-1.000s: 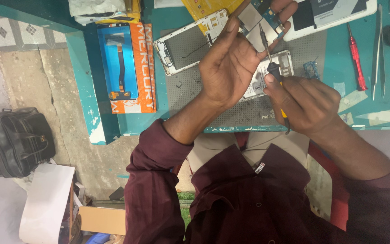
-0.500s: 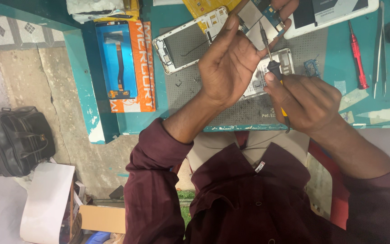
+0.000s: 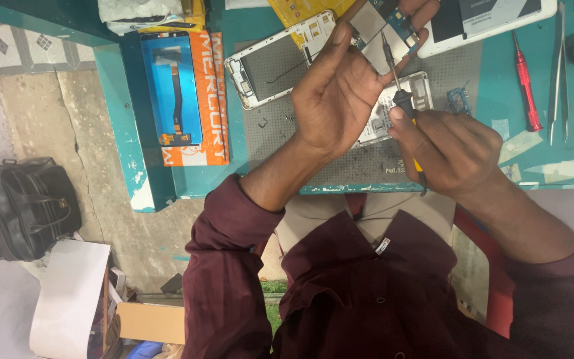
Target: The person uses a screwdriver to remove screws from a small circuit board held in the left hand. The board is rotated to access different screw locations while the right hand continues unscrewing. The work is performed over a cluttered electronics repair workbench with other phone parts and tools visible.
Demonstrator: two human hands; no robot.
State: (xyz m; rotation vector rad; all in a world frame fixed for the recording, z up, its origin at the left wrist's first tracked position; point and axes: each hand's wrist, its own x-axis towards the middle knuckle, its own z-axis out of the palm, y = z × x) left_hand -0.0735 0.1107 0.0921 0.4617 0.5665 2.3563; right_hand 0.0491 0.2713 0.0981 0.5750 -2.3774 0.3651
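Left hand (image 3: 340,93) pinching circuit board (image 3: 383,30) above grey mat (image 3: 367,166); right hand (image 3: 450,149) gripping screwdriver (image 3: 400,93), tip on board.

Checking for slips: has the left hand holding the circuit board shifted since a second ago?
No. The left hand holds the circuit board at the same spot above the grey mat.

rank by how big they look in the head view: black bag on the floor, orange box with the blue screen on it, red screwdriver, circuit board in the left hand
1. black bag
2. orange box, fairly close to the bag, and the bag lies farther down, so unsure
3. circuit board, partly hidden by the left hand
4. red screwdriver
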